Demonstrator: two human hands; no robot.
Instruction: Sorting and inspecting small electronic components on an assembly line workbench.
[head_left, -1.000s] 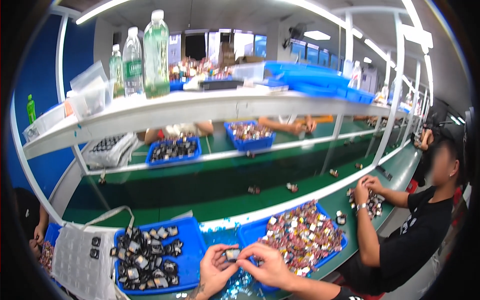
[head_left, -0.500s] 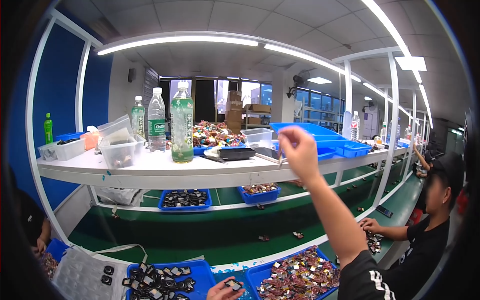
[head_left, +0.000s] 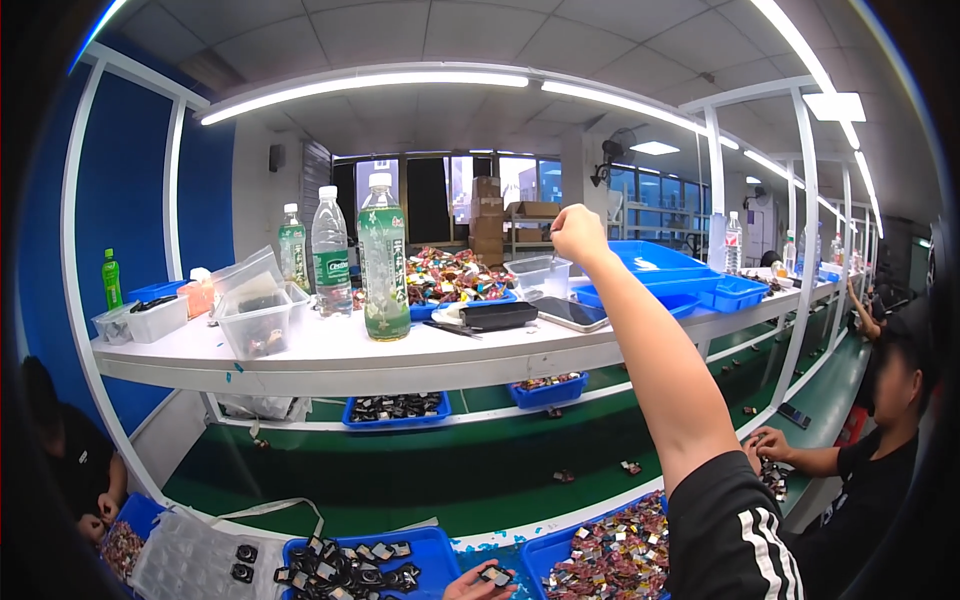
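Low at the front edge, my left hand (head_left: 468, 586) holds a small black square part (head_left: 496, 575) with a pale centre, fingers curled round it. My right hand (head_left: 580, 236) is raised at the upper shelf, beside a clear plastic container (head_left: 540, 276). Its fingers are pinched together; what lies between them, if anything, is too small to make out. Left of my left hand is a blue tray (head_left: 440, 550) with a heap of similar black parts (head_left: 335, 572). To its right, another blue tray (head_left: 534, 556) holds many small reddish and silver components (head_left: 612, 552).
Bottles (head_left: 384, 270), a black case (head_left: 498, 316), a tablet-like device (head_left: 570, 313) and blue trays (head_left: 655, 262) stand on the white shelf (head_left: 450, 372). Below runs a green conveyor belt (head_left: 420, 475). Co-workers sit left (head_left: 75, 460) and right (head_left: 860, 470).
My right hand has risen and moved slightly left, from the shelf's front edge to beside the clear container. The view has shifted a little; my left hand still holds the black part.
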